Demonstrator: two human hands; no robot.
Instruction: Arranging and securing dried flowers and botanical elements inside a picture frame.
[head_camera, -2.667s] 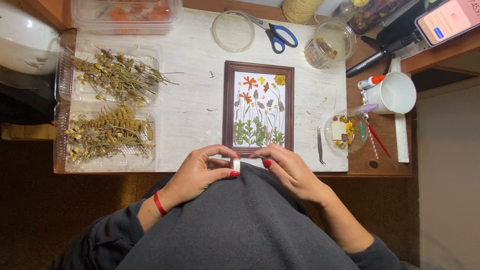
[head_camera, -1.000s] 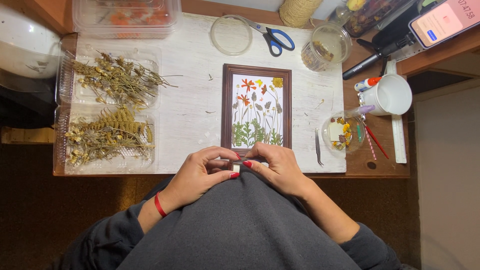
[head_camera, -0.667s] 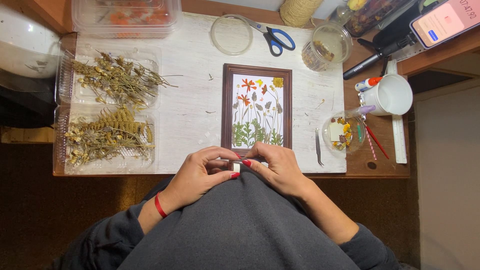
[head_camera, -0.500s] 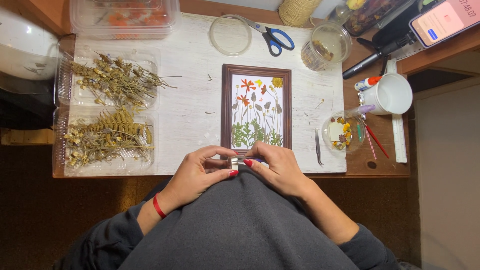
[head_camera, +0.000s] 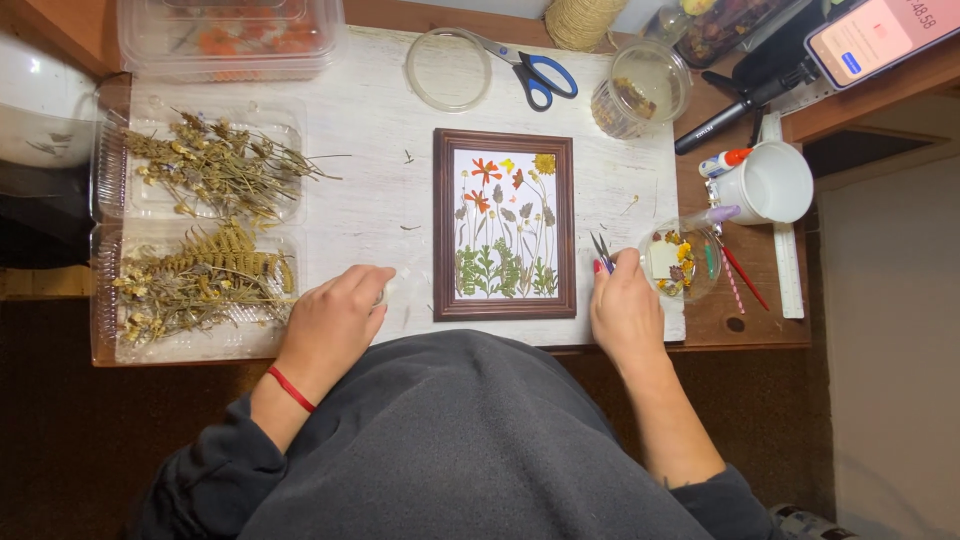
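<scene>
Her right hand (head_camera: 625, 310), lower centre-right, pinches slim metal tweezers (head_camera: 601, 249). The left hand (head_camera: 335, 318) lies loosely curled on the whitewashed board (head_camera: 370, 130). Between them sits a dark wooden frame (head_camera: 505, 224) of flat pressed flowers, beside a small glass dish (head_camera: 680, 262).

Whitewashed wooden work board (head_camera: 360, 150) on a brown wooden desk (head_camera: 745, 325), seen from above.
Lit warmly and evenly from overhead; dark brown floor (head_camera: 60, 440) below the desk's near edge, a pale wall or cabinet panel (head_camera: 890, 350) to the right, a raised wooden shelf (head_camera: 870, 95) at the upper right corner.
</scene>
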